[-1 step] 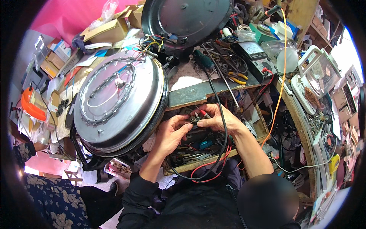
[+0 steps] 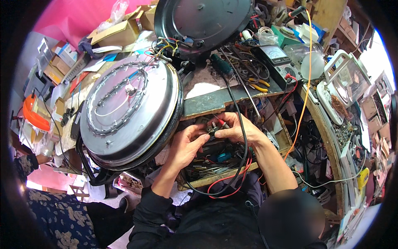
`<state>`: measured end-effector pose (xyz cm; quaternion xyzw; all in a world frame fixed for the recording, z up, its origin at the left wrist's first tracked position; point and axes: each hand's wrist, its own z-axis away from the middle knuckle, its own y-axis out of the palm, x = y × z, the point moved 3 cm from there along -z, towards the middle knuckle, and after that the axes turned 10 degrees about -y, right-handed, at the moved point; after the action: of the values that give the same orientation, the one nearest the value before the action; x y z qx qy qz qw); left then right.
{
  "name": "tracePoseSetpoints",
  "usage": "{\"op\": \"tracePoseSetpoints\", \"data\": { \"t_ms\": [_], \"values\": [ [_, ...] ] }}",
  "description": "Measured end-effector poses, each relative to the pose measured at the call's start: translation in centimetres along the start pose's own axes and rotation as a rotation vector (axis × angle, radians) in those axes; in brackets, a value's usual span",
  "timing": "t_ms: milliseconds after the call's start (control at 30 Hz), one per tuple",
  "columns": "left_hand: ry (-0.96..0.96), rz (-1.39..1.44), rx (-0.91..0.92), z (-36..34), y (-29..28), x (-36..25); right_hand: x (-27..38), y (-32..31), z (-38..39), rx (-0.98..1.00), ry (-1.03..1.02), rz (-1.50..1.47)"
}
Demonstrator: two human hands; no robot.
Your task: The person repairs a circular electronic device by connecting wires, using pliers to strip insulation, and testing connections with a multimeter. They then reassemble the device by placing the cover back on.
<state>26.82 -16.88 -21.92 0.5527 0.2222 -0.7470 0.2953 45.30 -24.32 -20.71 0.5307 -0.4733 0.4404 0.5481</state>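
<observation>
Both my hands meet over an open drawer [image 2: 207, 180] below the bench edge. Between them is a small dark power plug [image 2: 212, 128] with metal prongs. My left hand [image 2: 186, 145] is closed, its thumb and fingers pinching the plug from the left. My right hand [image 2: 237, 129] is closed round a red test probe [image 2: 224, 124], its thumb near the plug's right side; whether the probe tip touches a prong cannot be made out. A black cable [image 2: 244, 137] and a red lead [image 2: 247, 166] loop below my hands.
A round electric pan [image 2: 124, 145] leans at left, wiring exposed, its black lid [image 2: 203, 25] behind. An analog multimeter [image 2: 275, 56], a green screwdriver [image 2: 221, 64] and yellow-handled pliers [image 2: 259, 87] lie on the bench. An orange cord [image 2: 309, 62] hangs at right. Another person's patterned garment [image 2: 62, 216] shows lower left.
</observation>
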Motion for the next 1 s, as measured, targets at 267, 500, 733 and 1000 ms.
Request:
{"op": "tracePoseSetpoints", "data": {
  "t_ms": [267, 500, 733, 1000],
  "values": [
    [0.041, -0.064, 0.105, -0.3, 0.1, -0.5, 1.8, 0.8, 0.3, -0.054, 0.052, 0.154],
    [0.091, -0.019, 0.042, -0.6, -0.2, 0.6, 1.0, -0.1, 0.2, -0.070, 0.107, 0.275],
    [0.152, -0.138, 0.006, -1.3, 0.1, 1.1, 1.2, -4.4, 2.6, -0.125, -0.002, 0.927],
    [0.249, -0.245, -0.077, -1.4, 0.5, 1.9, 12.2, 2.3, 8.5, -0.138, -0.003, 1.547]
  ]
}}
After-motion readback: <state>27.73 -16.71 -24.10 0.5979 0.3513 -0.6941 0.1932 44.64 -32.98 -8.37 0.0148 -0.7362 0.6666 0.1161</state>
